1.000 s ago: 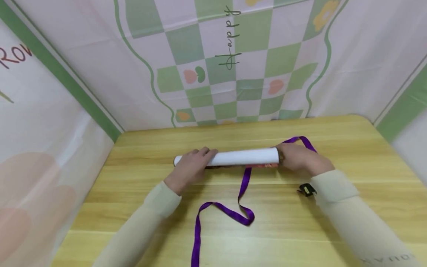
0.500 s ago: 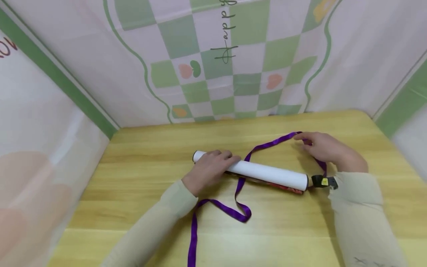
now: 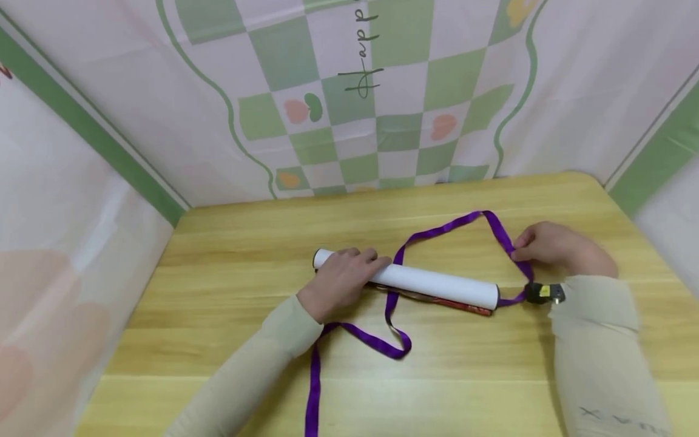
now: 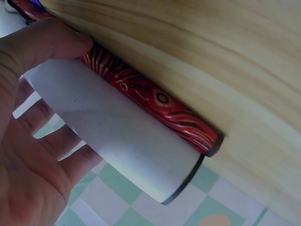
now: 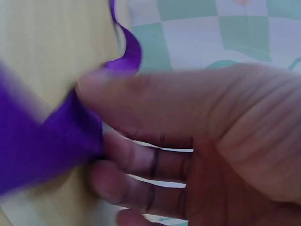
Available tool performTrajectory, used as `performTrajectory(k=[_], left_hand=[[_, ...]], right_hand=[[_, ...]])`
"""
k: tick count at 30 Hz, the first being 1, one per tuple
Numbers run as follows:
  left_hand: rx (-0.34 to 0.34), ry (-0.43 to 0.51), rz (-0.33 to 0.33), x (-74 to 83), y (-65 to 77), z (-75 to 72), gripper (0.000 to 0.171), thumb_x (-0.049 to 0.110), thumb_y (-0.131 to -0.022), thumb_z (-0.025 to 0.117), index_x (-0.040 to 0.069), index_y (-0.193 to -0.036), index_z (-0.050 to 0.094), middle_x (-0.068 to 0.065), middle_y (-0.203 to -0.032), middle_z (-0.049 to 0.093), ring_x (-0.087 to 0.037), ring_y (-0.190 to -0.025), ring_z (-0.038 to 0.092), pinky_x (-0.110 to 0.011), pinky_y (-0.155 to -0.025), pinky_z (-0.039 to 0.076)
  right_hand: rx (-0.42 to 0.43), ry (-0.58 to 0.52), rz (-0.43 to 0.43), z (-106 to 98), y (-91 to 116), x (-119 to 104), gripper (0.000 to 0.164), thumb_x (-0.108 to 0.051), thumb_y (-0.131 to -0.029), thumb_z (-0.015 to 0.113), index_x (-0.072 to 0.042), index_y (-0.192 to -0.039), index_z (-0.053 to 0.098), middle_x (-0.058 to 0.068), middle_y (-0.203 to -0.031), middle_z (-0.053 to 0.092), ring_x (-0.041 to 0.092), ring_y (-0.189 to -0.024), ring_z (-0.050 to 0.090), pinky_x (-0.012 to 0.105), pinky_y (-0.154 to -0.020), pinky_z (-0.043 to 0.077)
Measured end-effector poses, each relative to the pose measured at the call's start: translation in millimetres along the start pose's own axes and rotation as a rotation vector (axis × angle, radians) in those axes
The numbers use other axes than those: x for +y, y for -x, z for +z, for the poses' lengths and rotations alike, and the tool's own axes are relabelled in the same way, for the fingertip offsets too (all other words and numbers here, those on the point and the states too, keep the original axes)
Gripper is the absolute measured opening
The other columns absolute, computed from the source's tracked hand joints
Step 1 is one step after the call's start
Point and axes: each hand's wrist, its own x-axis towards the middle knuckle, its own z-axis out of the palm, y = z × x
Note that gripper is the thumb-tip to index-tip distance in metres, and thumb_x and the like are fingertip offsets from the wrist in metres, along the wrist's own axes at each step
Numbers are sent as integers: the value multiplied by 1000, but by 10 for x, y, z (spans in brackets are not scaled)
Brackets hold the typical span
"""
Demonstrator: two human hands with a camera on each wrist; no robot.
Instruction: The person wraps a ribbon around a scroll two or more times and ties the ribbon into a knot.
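A rolled-up sheet [image 3: 437,284], white outside with a dark edge, lies slantwise on the wooden table. Its red patterned part [image 4: 162,101] shows along one side in the left wrist view. My left hand [image 3: 346,279] grips the roll near its left end, thumb on the red part and fingers round the far side. A purple ribbon [image 3: 449,227] passes under the roll, looping behind it to the right and trailing to the front. My right hand [image 3: 557,247] pinches this ribbon between thumb and fingers, right of the roll; the right wrist view shows the ribbon [image 5: 75,127] at the fingertips.
The table [image 3: 464,388] backs onto a green-and-white checked curtain [image 3: 401,133]. White curtains with green borders hang at both sides. A small black device [image 3: 543,293] sits at the right cuff.
The roll has swung from nearly level to slanting, its right end nearer me. My right hand has let go of that end, moved right, and taken hold of the ribbon.
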Motion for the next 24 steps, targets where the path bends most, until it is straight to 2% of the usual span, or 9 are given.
performTrajectory(k=[3,7,9,11,13,15,18,20,24], left_hand=[[-37,-4,-8,-1,16,-12,46,10,-95,47,22,-139,49,0,-116,59,-19,-92,60,-31,-76,52],[-118,12,-53,7,60,-63,47,14,-98,42,20,-145,43,-1,-126,57,-22,-109,57,-37,-95,46],[-115,19,-73,13,99,-78,48,15,-98,41,19,-146,41,-4,-133,53,-24,-121,51,-41,-104,38],[-63,36,-78,51,150,-106,47,18,-97,46,18,-144,44,-4,-133,53,-24,-125,48,-42,-107,34],[8,50,-58,126,214,-130,43,25,-96,49,18,-138,51,-3,-129,55,-23,-122,49,-42,-105,37],[22,58,-37,247,275,-156,41,38,-94,52,18,-130,57,0,-121,58,-20,-115,53,-39,-101,40],[-68,76,-3,443,344,-155,51,60,-91,45,22,-120,61,4,-110,60,-15,-101,57,-35,-88,46],[-146,83,13,550,364,-135,57,69,-87,44,23,-116,61,6,-104,59,-12,-92,57,-32,-81,47],[-203,102,65,683,344,-120,35,57,-90,50,27,-103,62,11,-91,58,-7,-77,54,-27,-69,46]], right_hand=[[19,-25,9,4,-5,58,27,-24,-91,58,0,-101,65,7,-88,62,23,-81,52,36,-71,43],[154,-6,26,-64,32,164,38,-32,-95,52,2,-109,63,20,-101,64,37,-94,56,53,-79,44],[234,2,27,-106,45,185,44,-37,-95,50,2,-111,61,23,-106,63,42,-98,56,58,-81,41],[291,-8,14,-139,41,162,47,-40,-95,49,2,-112,60,23,-103,64,41,-96,56,58,-80,41],[338,-28,-13,-160,24,91,45,-40,-95,50,2,-111,59,20,-99,66,34,-89,58,53,-78,42],[351,-88,-38,-173,2,-13,46,-40,-96,48,1,-115,56,20,-101,65,25,-85,60,47,-79,43],[372,-235,-92,-175,-25,-170,44,-34,-100,40,4,-121,49,20,-106,60,12,-80,63,37,-78,51],[374,-364,-112,-171,-29,-248,44,-32,-102,34,4,-124,44,13,-103,60,11,-78,66,30,-75,54],[442,-518,-118,-168,6,-357,37,-29,-102,32,-1,-122,46,-4,-91,56,11,-70,65,24,-66,54]])
